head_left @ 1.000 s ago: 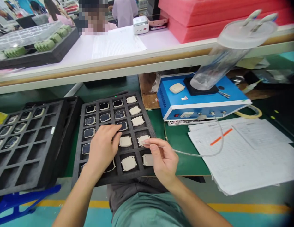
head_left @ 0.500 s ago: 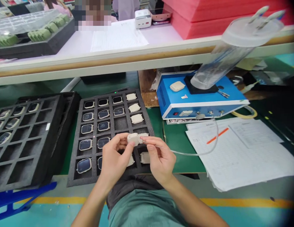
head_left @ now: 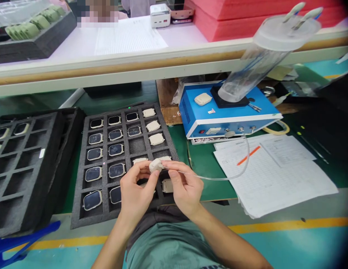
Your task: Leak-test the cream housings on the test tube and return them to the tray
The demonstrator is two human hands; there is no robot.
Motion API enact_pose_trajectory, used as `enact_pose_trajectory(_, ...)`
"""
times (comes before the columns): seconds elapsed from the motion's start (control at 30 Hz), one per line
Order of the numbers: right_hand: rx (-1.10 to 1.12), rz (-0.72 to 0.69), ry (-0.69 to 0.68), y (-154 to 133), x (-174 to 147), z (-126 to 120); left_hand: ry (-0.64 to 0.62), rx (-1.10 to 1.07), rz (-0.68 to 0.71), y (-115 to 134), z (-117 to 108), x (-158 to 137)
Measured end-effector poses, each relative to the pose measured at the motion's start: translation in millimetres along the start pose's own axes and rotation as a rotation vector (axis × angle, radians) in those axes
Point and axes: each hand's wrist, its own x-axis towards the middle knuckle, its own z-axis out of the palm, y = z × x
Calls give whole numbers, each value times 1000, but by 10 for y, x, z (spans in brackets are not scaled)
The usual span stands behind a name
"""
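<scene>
Between the thumb and fingers of my left hand [head_left: 138,186] is a cream smartwatch case [head_left: 155,165], tilted on its side. My right hand [head_left: 186,183] pinches the end of a clear thin tube [head_left: 218,179] against the edge of that case; the exact contact is hidden by my fingers. From there the tube loops up to the front of a blue box-shaped machine [head_left: 227,121]. Under both hands lies a dark foam tray [head_left: 80,186] with several smartwatches in its pockets, some screen up, others showing cream backs.
Another cream watch case [head_left: 203,99] rests on the blue machine, beside a leaning clear cylinder [head_left: 243,74]. Papers [head_left: 274,175] with an orange strip lie to the right. A second foam tray [head_left: 47,168] is at left. A shelf edge [head_left: 106,73] crosses behind; a person sits beyond it.
The view has shifted slightly, moving the scene left and up. In my left hand the watch case has turned more onto its side, with the tube end still held against it by my right hand.
</scene>
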Motion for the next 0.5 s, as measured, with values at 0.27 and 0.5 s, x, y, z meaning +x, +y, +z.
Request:
enact_pose_trajectory(0.27,13,14,1,-15,1,-5,-3,4,-18,-10,0,-9)
enact_pose_trajectory(0.5,-8,12,-2,-8,-4,-6,-4,29,-30,11,6,-11)
